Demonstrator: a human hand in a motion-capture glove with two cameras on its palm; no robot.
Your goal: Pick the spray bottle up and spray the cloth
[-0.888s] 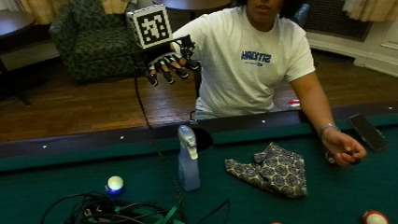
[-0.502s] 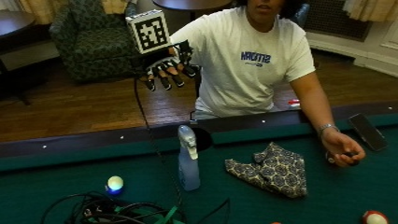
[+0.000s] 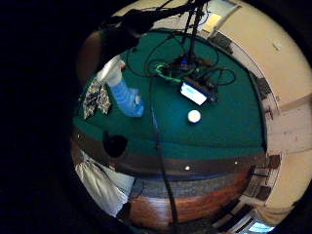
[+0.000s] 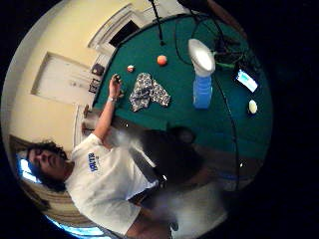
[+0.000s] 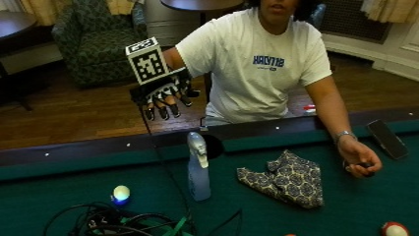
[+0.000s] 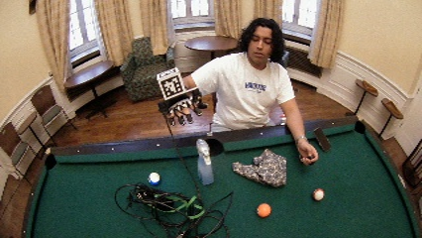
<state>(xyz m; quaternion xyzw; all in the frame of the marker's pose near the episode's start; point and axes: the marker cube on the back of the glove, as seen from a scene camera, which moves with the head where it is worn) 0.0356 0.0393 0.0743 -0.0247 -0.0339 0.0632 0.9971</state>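
A pale blue spray bottle (image 5: 197, 169) with a white nozzle stands upright on the green felt near the table's rail; it also shows as the spray bottle (image 4: 202, 74) (image 3: 124, 92) (image 6: 205, 166). A patterned cloth (image 5: 284, 178) lies crumpled to its right, seen too as the cloth (image 4: 147, 92) (image 6: 262, 167). My gloved right hand (image 5: 165, 96) hangs in the air above and behind the rail, well above the bottle, fingers spread and relaxed, holding nothing. The bare left hand (image 5: 359, 162) rests on the felt beside the cloth.
A tangle of cables (image 6: 168, 206) and a white ball (image 5: 121, 192) lie left of the bottle. An orange ball (image 6: 264, 209) and a red-and-white ball (image 6: 318, 194) sit on the near felt. A dark phone (image 5: 387, 138) rests on the right rail. A side pocket (image 5: 213, 145) opens behind the bottle.
My gloved hand has drifted slightly left and a little lower, still over the rail. Bottle and cloth have not moved.
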